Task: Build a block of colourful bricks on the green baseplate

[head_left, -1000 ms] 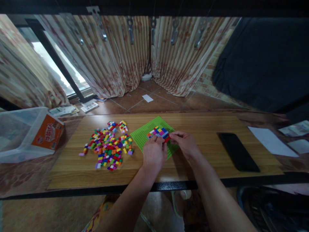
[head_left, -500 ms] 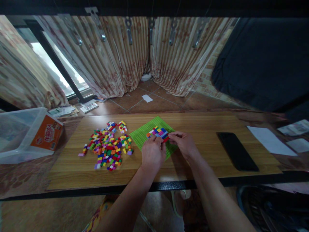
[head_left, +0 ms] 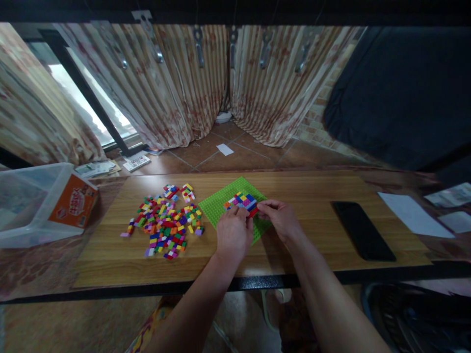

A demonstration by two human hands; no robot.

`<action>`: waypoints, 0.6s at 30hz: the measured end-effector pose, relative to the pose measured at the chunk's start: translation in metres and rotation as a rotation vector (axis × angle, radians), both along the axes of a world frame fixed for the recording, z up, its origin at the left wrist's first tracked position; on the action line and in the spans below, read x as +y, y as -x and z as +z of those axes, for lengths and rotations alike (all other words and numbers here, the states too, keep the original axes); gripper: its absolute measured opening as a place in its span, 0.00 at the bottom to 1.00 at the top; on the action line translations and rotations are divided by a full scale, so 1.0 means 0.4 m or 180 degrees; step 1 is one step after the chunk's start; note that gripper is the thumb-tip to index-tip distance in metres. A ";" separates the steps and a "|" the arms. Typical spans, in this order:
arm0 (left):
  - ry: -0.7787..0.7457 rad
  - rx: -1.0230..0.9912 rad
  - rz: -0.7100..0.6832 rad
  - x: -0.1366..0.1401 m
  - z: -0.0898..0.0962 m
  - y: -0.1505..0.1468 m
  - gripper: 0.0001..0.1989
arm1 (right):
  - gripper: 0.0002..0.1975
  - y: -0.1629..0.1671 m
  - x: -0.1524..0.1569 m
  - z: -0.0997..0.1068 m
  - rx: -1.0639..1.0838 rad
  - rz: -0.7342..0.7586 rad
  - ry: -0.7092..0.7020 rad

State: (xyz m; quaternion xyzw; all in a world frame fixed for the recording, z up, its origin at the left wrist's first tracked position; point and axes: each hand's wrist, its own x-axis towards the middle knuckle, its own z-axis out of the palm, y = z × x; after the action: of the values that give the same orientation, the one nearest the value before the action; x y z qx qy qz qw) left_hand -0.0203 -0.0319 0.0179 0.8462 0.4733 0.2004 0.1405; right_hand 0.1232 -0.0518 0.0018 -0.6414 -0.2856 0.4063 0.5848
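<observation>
Left hand, grip unclear, curls against a multicoloured plastic-brick block; right hand pinches the red edge. Seemingly brick-fitting; careful alignment matters next.

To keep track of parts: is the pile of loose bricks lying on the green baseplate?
No, the loose bricks lie on the wooden tabletop, to the left of the green baseplate.

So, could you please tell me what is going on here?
A person's left hand is at the near side of a cluster of coloured bricks on a green baseplate. The right hand is at its right end, by a red brick; whether it holds that brick is unclear. Loose bricks lie on the wooden table to the left, a flat black object to the right.
</observation>
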 end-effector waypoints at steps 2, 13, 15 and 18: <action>-0.0013 -0.0014 -0.0009 0.000 -0.003 0.000 0.04 | 0.14 0.001 0.000 0.003 0.0033 -0.0024 -0.0001; -0.0015 -0.0004 -0.0027 -0.004 0.001 -0.002 0.04 | 0.16 0.001 0.001 0.000 -0.0055 0.0002 -0.0026; -0.0028 -0.0016 -0.0016 -0.005 0.000 -0.002 0.04 | 0.15 0.001 0.001 0.000 -0.0043 -0.0003 -0.0028; -0.0021 -0.0025 -0.0013 -0.004 -0.003 -0.003 0.04 | 0.14 0.001 0.002 -0.001 -0.0030 -0.0031 -0.0036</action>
State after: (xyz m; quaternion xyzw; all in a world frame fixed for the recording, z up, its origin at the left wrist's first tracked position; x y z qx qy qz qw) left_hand -0.0192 -0.0335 0.0168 0.8468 0.4705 0.2050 0.1399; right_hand 0.1227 -0.0510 0.0014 -0.6413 -0.2875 0.3988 0.5891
